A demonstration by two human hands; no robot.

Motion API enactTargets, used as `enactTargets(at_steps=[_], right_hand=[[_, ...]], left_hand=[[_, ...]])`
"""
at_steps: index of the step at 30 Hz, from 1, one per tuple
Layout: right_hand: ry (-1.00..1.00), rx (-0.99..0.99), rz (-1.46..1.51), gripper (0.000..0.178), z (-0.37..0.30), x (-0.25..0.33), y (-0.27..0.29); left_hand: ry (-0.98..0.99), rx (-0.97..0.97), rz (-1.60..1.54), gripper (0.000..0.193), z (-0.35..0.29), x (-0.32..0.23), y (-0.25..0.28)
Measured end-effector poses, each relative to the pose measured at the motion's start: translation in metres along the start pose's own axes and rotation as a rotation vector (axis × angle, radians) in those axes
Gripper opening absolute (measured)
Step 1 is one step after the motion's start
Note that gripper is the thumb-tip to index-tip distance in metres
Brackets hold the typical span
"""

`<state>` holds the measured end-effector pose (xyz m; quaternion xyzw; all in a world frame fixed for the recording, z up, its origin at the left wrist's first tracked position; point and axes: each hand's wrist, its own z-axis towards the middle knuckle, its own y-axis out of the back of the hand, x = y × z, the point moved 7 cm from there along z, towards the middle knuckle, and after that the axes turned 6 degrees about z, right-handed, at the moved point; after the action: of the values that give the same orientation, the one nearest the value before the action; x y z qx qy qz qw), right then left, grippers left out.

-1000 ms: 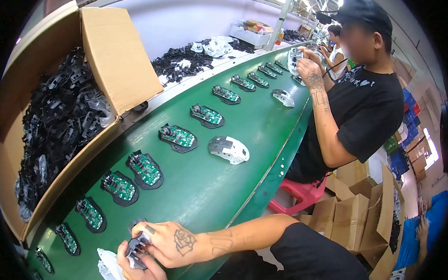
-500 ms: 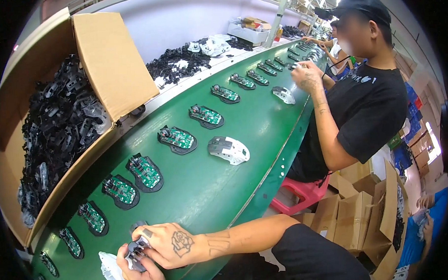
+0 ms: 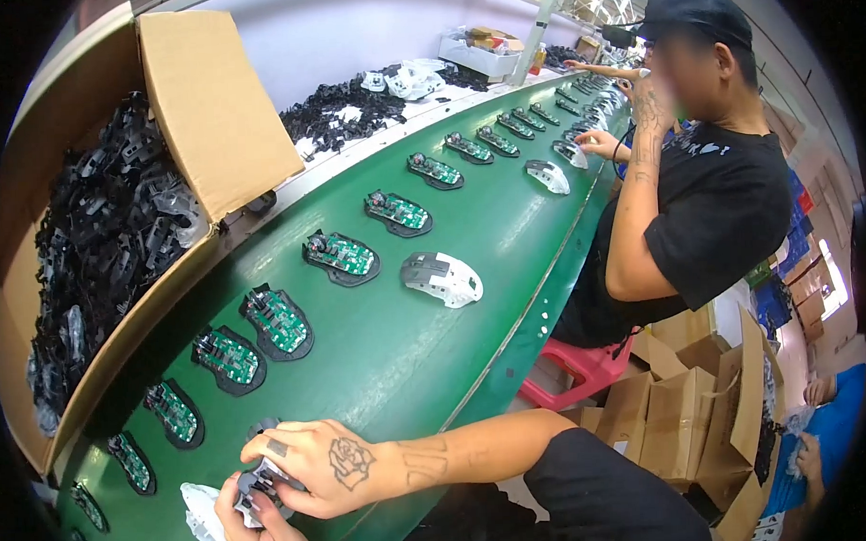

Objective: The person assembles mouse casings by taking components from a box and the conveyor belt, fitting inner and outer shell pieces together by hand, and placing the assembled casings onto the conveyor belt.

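At the lower left, above the green belt, both my hands close around a small grey and black plastic mouse part (image 3: 259, 481). My right hand (image 3: 318, 465) comes over it from the right, fingers curled across its top. Fingertips and thumb of my left hand (image 3: 271, 536) pinch it from below. A white mouse shell (image 3: 205, 523) lies beside my left hand, partly hidden by it. Another dark round piece (image 3: 263, 427) shows just beyond my right fingers. A grey and white mouse shell (image 3: 443, 279) rests farther up the belt.
Mouse bases with green circuit boards (image 3: 278, 322) line the belt (image 3: 389, 367). A cardboard box (image 3: 219, 106) of black parts stands left; loose black parts (image 3: 346, 111) lie behind. At right, a co-worker (image 3: 707, 194) sits on a pink stool (image 3: 579, 368) near cartons (image 3: 648, 425).
My hands stay closed on the mouse part, shifting slightly. The co-worker's hands have separated: one is raised to the face, the other is at a white shell on the belt.
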<state>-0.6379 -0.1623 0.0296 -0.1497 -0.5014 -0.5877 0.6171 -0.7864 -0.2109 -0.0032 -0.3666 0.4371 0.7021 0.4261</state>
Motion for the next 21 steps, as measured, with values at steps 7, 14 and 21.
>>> enactTargets(at_steps=[7,14,21], right_hand=[[0.037,-0.043,0.100,0.043,0.003,0.002,0.002],[0.190,-0.118,-0.016,0.034,-0.001,0.011,0.002],[0.332,-0.223,0.073,0.046,0.001,0.027,0.005]], left_hand=[[-0.160,-0.051,0.258,0.032,0.012,-0.008,0.011],[-0.185,0.012,0.348,0.027,0.011,-0.022,0.015],[-0.412,-0.024,0.354,0.043,0.017,-0.046,0.008]])
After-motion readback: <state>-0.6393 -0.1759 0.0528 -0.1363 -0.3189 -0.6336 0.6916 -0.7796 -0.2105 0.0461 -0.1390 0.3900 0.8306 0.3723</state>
